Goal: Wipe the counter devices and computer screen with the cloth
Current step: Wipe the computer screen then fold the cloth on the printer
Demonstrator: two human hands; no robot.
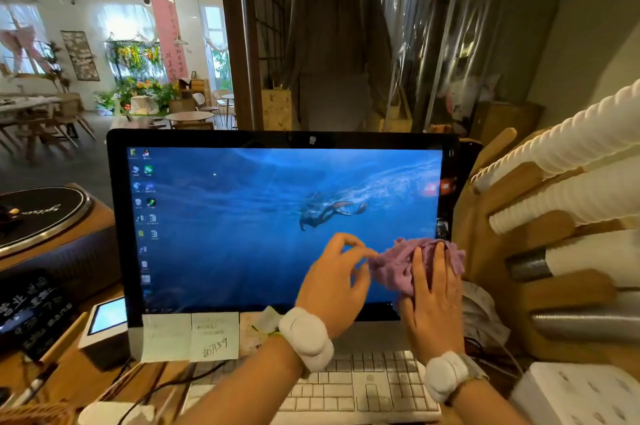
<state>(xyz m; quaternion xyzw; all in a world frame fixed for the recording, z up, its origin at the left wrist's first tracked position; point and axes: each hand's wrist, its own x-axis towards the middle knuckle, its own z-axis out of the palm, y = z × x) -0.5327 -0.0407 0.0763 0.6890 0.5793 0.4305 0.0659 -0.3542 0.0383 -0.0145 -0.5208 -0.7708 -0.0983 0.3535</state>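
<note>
A black-framed computer screen (242, 216) with a blue underwater picture stands in front of me. A crumpled purple cloth (394, 267) is pressed against its lower right corner. My right hand (433, 300) lies flat over the cloth, fingers pointing up. My left hand (336, 279) hovers just left of the cloth, thumb and fingertips pinching its left edge. Both wrists wear white padded bands.
A white keyboard (346, 386) lies under my forearms. Sticky notes (194, 336) hang on the screen's lower frame. A small white device (105, 327) and a turntable (41, 216) sit at the left. A wooden cup holder (491, 251) with stacked paper cups (568, 147) crowds the right.
</note>
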